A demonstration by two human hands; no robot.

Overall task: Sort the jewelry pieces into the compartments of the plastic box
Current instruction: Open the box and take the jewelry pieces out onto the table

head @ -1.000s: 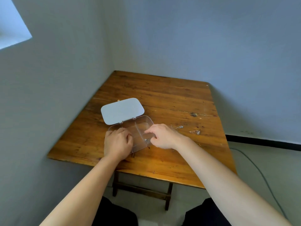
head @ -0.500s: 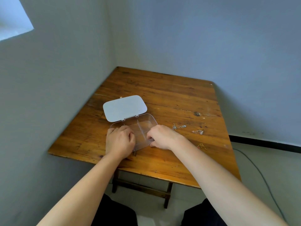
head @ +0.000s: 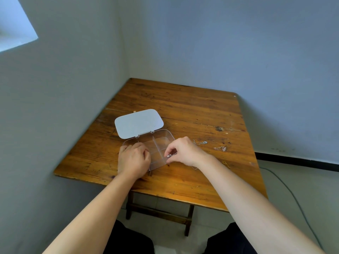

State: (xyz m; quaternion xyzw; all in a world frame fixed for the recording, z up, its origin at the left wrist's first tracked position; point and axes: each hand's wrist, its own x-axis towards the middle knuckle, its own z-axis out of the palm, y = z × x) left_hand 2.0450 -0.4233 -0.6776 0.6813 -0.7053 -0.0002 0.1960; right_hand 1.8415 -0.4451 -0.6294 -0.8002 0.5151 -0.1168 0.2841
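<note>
A clear plastic box (head: 161,142) with inner dividers lies open on the wooden table (head: 192,114), its white lid (head: 138,123) folded back behind it. My left hand (head: 134,159) rests curled on the box's near left corner. My right hand (head: 185,152) pinches a small silver jewelry piece (head: 169,155) over the box's near right compartment. Two silver chains (head: 200,143) (head: 221,148) lie on the table to the right. A gold chain (head: 225,164) peeks out beyond my right forearm.
The table stands in a corner, with walls close at the left and at the back. A cable (head: 286,187) runs over the floor at the right. The table's near edge (head: 165,196) lies just beyond my knees.
My right hand has lifted slightly and its fingertips now show a silver piece pinched over the box. The left hand stays on the box. The view shifted a little.
</note>
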